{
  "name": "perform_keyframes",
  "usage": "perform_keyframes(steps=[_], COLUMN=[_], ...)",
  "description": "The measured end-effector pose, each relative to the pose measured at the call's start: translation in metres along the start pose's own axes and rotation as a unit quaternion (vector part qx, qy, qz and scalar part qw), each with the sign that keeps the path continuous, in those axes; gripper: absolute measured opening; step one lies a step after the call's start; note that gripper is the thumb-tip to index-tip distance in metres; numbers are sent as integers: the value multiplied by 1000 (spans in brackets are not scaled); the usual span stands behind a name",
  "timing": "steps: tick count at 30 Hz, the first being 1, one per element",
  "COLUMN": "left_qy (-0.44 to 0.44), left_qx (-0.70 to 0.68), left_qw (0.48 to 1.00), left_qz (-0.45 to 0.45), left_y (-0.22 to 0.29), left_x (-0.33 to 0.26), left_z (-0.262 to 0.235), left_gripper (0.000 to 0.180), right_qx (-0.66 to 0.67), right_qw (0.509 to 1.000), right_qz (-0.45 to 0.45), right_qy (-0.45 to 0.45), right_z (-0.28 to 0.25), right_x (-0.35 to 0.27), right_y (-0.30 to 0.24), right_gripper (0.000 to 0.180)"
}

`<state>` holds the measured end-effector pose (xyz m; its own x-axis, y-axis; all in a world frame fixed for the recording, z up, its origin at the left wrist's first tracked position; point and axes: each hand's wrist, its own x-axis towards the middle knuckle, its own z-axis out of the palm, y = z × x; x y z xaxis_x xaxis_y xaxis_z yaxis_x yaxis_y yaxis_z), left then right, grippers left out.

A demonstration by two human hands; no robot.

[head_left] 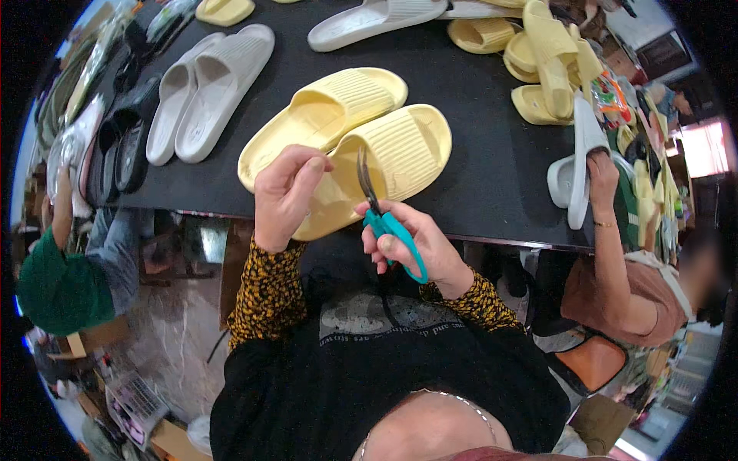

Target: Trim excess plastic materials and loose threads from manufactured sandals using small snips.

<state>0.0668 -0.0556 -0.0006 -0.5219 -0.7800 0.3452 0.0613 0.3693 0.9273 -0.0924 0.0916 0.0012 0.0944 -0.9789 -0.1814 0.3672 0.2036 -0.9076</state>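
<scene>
Centrally: pair of glossy yellow slippers (346, 104), ribbed straps, rounded toes, on black table (492, 177).
Scissors (396, 227): teal handles, dark curved metal blades. Around: grey slippers (223, 100) and black slippers (131, 142) to the left, co-worker's hand (603, 180) at right. Left hand (284, 192) hides part of the pair, fingers curled closed; cannot tell whether anything is pinched. Right hand (427, 246) grips the scissors, blades in front of the nearer slipper, which lies just beyond its fingertips.
</scene>
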Motion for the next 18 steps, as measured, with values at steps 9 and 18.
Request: perform_keyframes(steps=[9,18], left_qy=[-6,-20], left_qx=[-52,-22], left_qw=[998,996], left_qz=[20,79], left_y=[-6,-11], left_x=[-5,-5], left_z=[-4,-7], left_gripper=[9,7], right_qx=[1,-26], right_qw=[1000,999], right_qz=[18,15], right_qy=[-18,-17], right_z=[6,8], right_x=[4,15], right_y=[2,1], right_gripper=[49,49])
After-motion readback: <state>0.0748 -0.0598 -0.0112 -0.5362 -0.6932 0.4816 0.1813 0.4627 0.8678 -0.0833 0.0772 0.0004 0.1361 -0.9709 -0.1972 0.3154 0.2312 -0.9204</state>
